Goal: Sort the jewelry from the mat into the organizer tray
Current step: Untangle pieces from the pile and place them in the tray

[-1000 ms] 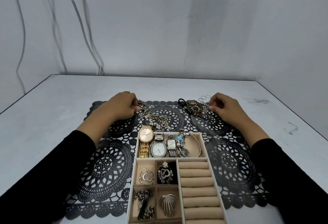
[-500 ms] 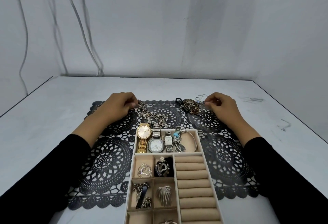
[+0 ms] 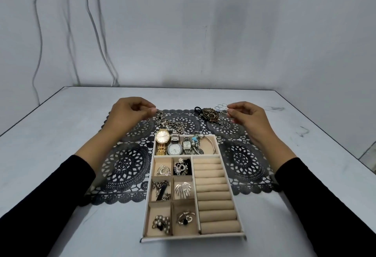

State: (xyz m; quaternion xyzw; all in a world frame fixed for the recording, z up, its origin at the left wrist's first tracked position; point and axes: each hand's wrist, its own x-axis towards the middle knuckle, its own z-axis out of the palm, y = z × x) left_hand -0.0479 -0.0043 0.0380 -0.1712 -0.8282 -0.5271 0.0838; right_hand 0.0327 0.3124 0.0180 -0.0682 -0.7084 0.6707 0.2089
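Note:
A beige organizer tray (image 3: 193, 237) lies on a black lace mat (image 3: 126, 165). Its top section holds three watches (image 3: 174, 148) and bracelets; small compartments hold brooches and earrings, and its ring rolls (image 3: 213, 195) are bare. On the mat's far edge lie a chain necklace (image 3: 173, 123), an ornate dark brooch (image 3: 209, 115) and several thin silver rings (image 3: 220, 106). My left hand (image 3: 130, 112) hovers with thumb and forefinger pinching the necklace's left end. My right hand (image 3: 248, 116) pinches one of the thin rings, just right of the brooch.
The mat sits on a grey table (image 3: 61, 134) against a grey wall with cables (image 3: 97, 32) hanging at the back left. A small loop (image 3: 148, 120) lies on the mat under my left hand. The table's right edge (image 3: 345, 150) is near.
Both hands have lifted off the mat and their fingers have drawn into pinches. The camera has tilted down, showing more of the tray.

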